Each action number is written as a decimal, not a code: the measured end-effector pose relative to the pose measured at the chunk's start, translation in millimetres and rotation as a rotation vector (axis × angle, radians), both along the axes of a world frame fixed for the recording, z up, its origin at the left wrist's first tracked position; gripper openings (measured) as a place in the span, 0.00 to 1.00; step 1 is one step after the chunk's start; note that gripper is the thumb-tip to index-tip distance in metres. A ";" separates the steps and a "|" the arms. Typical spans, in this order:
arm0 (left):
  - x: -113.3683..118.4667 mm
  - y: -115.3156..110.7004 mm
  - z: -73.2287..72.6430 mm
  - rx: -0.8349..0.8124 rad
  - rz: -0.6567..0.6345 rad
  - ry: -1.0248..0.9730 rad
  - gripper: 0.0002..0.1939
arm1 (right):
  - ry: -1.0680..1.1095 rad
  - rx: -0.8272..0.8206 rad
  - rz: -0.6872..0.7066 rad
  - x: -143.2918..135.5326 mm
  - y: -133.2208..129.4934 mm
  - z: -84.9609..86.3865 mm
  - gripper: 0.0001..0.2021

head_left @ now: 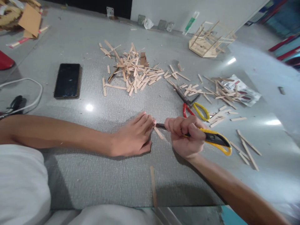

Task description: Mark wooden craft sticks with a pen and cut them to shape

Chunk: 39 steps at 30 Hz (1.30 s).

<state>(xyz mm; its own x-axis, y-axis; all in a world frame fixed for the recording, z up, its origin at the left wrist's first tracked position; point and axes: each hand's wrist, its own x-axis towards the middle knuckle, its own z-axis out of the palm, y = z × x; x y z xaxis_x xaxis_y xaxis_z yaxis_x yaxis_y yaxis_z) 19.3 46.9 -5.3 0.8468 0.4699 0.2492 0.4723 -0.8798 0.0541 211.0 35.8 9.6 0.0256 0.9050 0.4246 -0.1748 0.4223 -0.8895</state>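
My right hand (pixel 187 134) is wrapped round a yellow and black utility knife (pixel 217 140). Its dark blade (pixel 160 126) points left and reaches the fingertips of my left hand (pixel 136 134). Those fingers are bent and press a small wooden craft stick (pixel 158 132) against the table; part of the stick is hidden under them. Just beyond my right hand lie scissors (pixel 187 101) with one red and one yellow handle loop. Another craft stick (pixel 153 186) lies near the table's front edge.
A heap of craft sticks (pixel 136 70) covers the middle of the grey table (pixel 105 178), with more scattered at the right by a plastic wrapper (pixel 249 92). A stick-built frame (pixel 203 45) stands at the back right. A phone (pixel 67 80) and white cable (pixel 38 97) lie left.
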 end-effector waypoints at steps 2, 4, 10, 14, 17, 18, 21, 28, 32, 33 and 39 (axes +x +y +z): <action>0.1 -0.4 -0.3 0.038 0.007 0.014 0.33 | 0.029 0.007 0.019 -0.2 -0.7 -1.1 0.24; 0.0 -0.7 -1.5 0.054 0.014 0.026 0.34 | 0.046 0.033 0.057 -0.5 -1.5 -2.4 0.23; -0.8 0.6 -6.6 0.053 -0.018 0.078 0.37 | 0.001 0.084 0.121 -0.1 -0.8 -4.8 0.22; 0.0 3.8 -3.0 0.161 -0.081 0.151 0.39 | 0.045 0.135 0.164 -0.5 0.5 -8.8 0.20; 2.2 5.2 4.4 0.204 -0.098 0.241 0.41 | 0.069 0.146 0.176 -1.0 -0.2 -12.0 0.20; 3.2 5.4 7.3 0.207 -0.101 0.275 0.41 | 0.071 0.145 0.182 -1.0 -0.5 -12.6 0.20; 7.0 5.3 15.1 0.203 -0.109 0.364 0.40 | 0.079 0.142 0.179 -1.1 -1.4 -13.1 0.21; 14.1 6.3 24.5 0.197 -0.121 0.508 0.37 | 0.080 0.146 0.136 -4.3 -4.1 -11.5 0.22; 14.7 6.1 25.8 0.184 -0.094 0.507 0.39 | 0.076 0.132 0.087 -5.2 -5.8 -11.3 0.21; 14.6 6.0 26.0 0.180 -0.084 0.501 0.39 | 0.075 0.124 0.081 -5.0 -5.8 -11.2 0.21; 12.7 5.7 26.3 0.172 -0.096 0.492 0.38 | 0.096 0.098 0.090 -4.7 -4.1 -7.7 0.21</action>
<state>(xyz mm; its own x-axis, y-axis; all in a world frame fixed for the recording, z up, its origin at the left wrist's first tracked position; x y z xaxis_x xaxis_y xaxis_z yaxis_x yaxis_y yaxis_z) 32.0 52.7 20.9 0.9203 0.3718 -0.1218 0.3223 -0.8970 -0.3026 206.3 31.7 1.8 -0.0085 0.8597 0.5107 -0.2984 0.4852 -0.8219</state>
